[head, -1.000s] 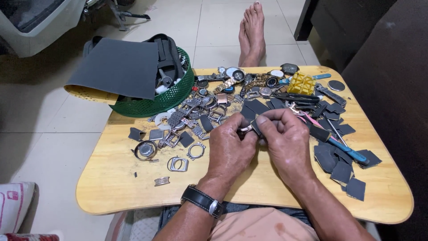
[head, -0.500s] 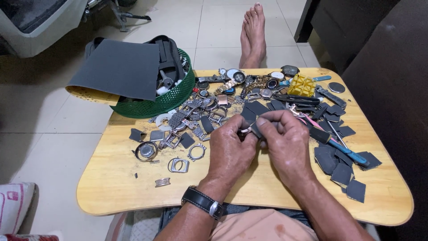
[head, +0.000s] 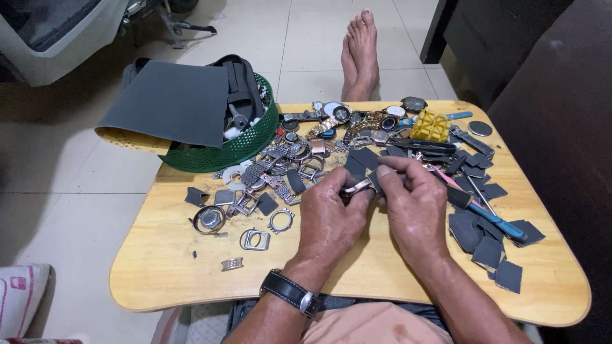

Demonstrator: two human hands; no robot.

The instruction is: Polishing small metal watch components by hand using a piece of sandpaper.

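My left hand (head: 331, 220), with a black wristwatch (head: 290, 293) on its wrist, pinches a small silver metal watch part (head: 357, 187) above the middle of the wooden lap table (head: 166, 267). My right hand (head: 414, 207) meets it from the right, its fingers pressing a small dark piece of sandpaper (head: 376, 183) against that part. Both hands touch each other over the part, which is mostly hidden by the fingers.
Watch cases, buckles and bracelet links (head: 255, 197) lie scattered left of the hands. A green basket (head: 236, 150) with a large grey sandpaper sheet (head: 169, 102) stands at the back left. Dark sandpaper scraps (head: 491, 251), a blue-handled tool (head: 494, 220) and a yellow block (head: 430, 125) lie right. Bare feet (head: 360, 51) rest beyond the table.
Both hands stay in the same spot over the table; only the fingers shift slightly on the small part.
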